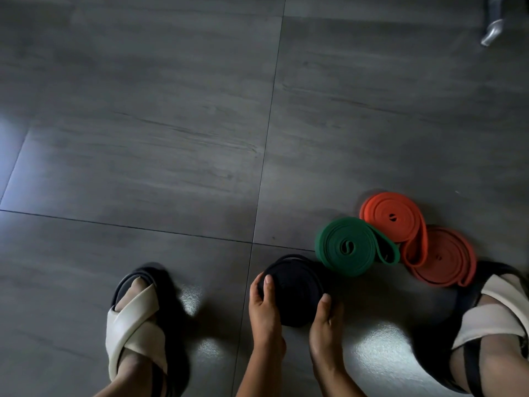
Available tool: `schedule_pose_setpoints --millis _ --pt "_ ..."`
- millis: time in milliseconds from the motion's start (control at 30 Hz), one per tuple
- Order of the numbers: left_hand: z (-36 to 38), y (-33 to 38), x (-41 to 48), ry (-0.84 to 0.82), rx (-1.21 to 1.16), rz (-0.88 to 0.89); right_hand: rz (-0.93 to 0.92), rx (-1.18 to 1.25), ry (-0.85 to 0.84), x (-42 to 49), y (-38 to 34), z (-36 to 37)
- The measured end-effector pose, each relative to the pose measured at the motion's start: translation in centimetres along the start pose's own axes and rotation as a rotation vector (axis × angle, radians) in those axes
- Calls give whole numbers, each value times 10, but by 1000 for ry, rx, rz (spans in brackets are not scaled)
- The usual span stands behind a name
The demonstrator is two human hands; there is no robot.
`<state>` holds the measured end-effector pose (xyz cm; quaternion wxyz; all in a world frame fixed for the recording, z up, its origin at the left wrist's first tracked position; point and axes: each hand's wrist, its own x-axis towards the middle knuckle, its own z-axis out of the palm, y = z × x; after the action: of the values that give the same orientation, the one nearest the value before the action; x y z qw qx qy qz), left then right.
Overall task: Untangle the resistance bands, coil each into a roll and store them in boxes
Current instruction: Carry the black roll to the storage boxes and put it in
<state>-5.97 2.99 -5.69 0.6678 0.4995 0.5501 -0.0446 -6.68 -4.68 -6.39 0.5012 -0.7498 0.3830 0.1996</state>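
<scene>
A black resistance band (294,290) lies coiled into a flat roll on the grey tiled floor, low in the middle of the view. My left hand (264,308) grips its left edge with the thumb on top. My right hand (325,325) holds its lower right edge. Just to the right lies a green coiled band (347,247) with a loose tail end. Behind it rests an orange coiled band (392,217), and a second orange-red coiled band (442,257) lies beside that. No box is in view.
My left foot in a cream-strapped sandal (137,325) is planted left of the black roll. The right sandalled foot (498,316) touches the orange-red roll. A metal furniture leg (492,32) shows at the top right. Bare floor tiles (171,124) stretch ahead.
</scene>
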Motion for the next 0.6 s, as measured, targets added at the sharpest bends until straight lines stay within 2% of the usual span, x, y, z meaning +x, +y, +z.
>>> schedule_pose_setpoints --millis 167,267,433,600 --pt "-22 16 -11 58 -60 -18 -114 81 -46 -21 -22 8" --pt "-31 42 -27 56 -121 23 -281 87 -6 -42 -49 14" --pt "-38 93 -68 -29 -128 205 -435 109 58 -78 -100 1" --pt "-47 149 -126 -140 -172 306 -583 151 36 -119 -158 -26"
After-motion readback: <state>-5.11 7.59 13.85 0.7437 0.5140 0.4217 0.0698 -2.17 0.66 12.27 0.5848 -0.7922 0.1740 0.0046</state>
